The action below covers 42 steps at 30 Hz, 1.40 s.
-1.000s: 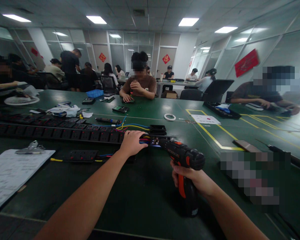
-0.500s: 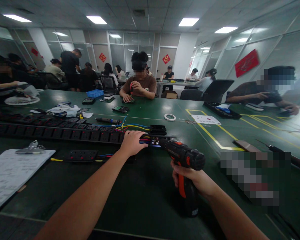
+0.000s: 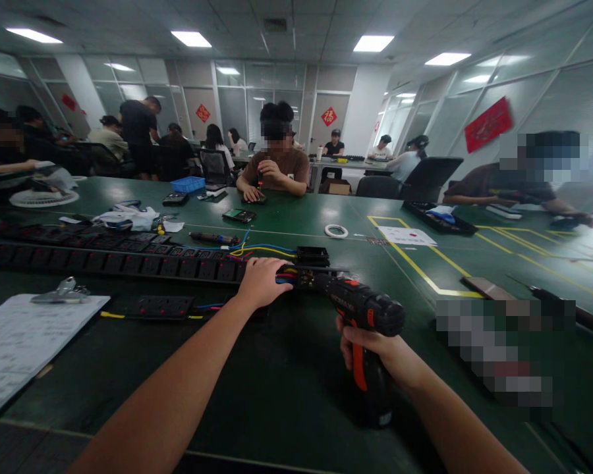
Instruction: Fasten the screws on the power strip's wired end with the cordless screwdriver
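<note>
My right hand (image 3: pixel 370 342) is wrapped round the grip of a black and orange power drill (image 3: pixel 366 304), whose nose points left at the end of a long black socket strip (image 3: pixel 163 264). The drill's tip meets the strip's open end part (image 3: pixel 307 278); the exact contact is too small to tell. My left hand (image 3: pixel 264 282) holds the strip near that end, its fingers over the edge beside red, blue and yellow wires (image 3: pixel 289 271). A black end piece (image 3: pixel 313 253) lies just behind, with blue and yellow wires running to it.
A clipboard (image 3: pixel 39 336) lies at the left, near a short socket unit (image 3: pixel 165 307). Behind the strip are a screwdriver (image 3: pixel 215 239), a tape roll (image 3: pixel 336 231) and a blue basket (image 3: pixel 188 184). Across the table a person (image 3: pixel 277 158) works on a small device.
The bright light at the drill's tip has gone out. Both my hands and the drill hold nearly the same place. The person at the right has shifted slightly.
</note>
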Available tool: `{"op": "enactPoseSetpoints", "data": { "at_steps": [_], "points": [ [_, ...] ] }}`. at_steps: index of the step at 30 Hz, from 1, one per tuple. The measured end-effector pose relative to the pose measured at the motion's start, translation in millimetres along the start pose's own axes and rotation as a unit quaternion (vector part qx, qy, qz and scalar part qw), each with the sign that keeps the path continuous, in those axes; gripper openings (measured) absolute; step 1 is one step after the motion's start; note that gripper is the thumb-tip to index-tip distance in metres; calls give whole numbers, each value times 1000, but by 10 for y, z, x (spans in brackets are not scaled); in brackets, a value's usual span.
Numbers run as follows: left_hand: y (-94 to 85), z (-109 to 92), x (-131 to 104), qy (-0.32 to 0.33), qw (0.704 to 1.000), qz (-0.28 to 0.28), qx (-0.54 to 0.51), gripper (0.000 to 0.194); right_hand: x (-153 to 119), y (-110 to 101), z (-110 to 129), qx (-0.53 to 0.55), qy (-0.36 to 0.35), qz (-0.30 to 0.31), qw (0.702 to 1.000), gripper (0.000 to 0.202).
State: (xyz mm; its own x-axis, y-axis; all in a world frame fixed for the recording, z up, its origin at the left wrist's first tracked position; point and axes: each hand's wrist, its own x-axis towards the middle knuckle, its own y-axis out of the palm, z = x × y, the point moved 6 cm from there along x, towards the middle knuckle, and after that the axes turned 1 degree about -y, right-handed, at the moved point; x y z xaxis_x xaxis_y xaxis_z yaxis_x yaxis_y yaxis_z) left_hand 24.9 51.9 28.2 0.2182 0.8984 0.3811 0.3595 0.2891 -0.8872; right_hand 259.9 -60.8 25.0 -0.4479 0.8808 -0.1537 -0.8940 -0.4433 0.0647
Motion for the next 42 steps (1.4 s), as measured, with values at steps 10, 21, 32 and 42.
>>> {"op": "enactPoseSetpoints", "data": {
  "at_steps": [10, 21, 32, 42],
  "points": [
    [-14, -9, -5, -1, 1000, -3, -6, 57, -34, 25, 43, 0, 2, -7, 1000, 51],
    [-2, 23, 12, -5, 1000, -9, -16, 58, -28, 42, 65, -7, 5, -1, 1000, 45],
    [-29, 7, 18, -5, 1000, -13, -17, 57, -15, 5, -3, -9, 13, -4, 1000, 47],
    [5, 19, 2, -7, 1000, -9, -11, 59, -1, -15, -12, -9, 16, -6, 1000, 48]
  ]
}}
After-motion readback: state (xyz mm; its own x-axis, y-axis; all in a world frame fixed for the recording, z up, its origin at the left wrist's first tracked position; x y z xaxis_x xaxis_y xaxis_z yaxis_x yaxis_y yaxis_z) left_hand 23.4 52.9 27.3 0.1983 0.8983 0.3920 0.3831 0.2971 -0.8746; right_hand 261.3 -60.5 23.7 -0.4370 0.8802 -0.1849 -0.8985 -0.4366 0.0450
